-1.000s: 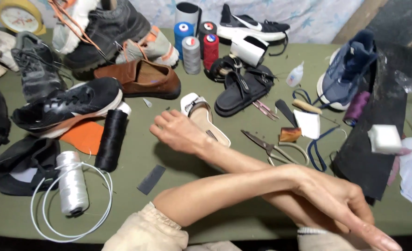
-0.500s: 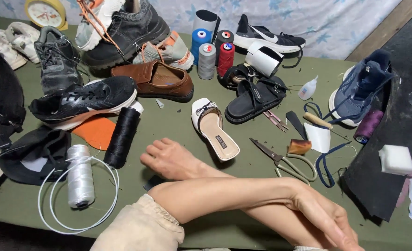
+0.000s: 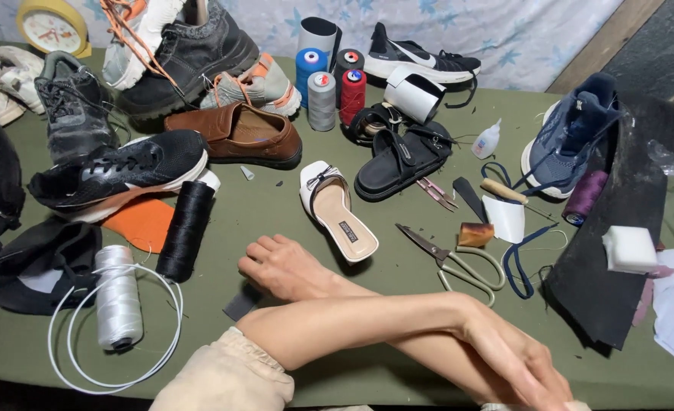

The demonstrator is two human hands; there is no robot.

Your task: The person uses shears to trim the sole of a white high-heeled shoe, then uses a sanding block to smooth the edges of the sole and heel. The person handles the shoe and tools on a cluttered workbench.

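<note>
Scrap of dark sheet (image 3: 240, 304), probably thin, light and floppy, invites an edge pinch; beside it, right hand (image 3: 284, 266) rests loosely curled, apparently empty; farther right, left hand (image 3: 521, 364) lies slack, holding nothing.

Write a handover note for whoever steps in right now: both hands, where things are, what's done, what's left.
Forearms are crossed over the green table.
Right hand: fingers curled, resting on the table beside a small dark strip, close to the white sandal. Whether it grips anything cannot be told.
Left hand: open and empty, lying at the near edge just below the scissors.
Done: nothing shows as worked on.
Left: scissors, black thread spool and white thread spool lie untouched.
</note>
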